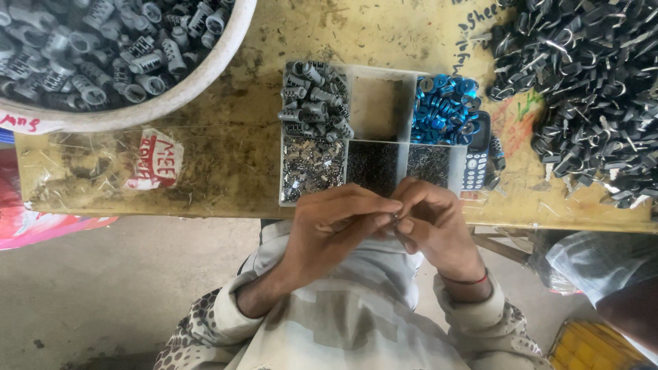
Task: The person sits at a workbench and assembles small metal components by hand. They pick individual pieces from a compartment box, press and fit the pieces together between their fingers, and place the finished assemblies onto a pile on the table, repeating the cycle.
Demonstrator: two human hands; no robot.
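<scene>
Left hand point(336, 223) and right hand point(433, 226) pinch tiny metal part point(396, 218) together, fingertips meeting, probably fitting pieces. Held just below compartment tray point(373, 68) on tabletop point(233, 137), so grey cylinders point(314, 99) and blue rings point(444, 108) sit within reach.

Pale grey-and-cream patterned top, spotted brown sleeves, thin red thread, perhaps a bracelet point(465, 279), on one wrist

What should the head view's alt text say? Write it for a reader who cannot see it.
Two bare hands, left hand and right hand, pinch a tiny metal part between their fingertips above a divided tray of grey cylinders, blue rings and small metal bits. A phone lies beside it.
</scene>
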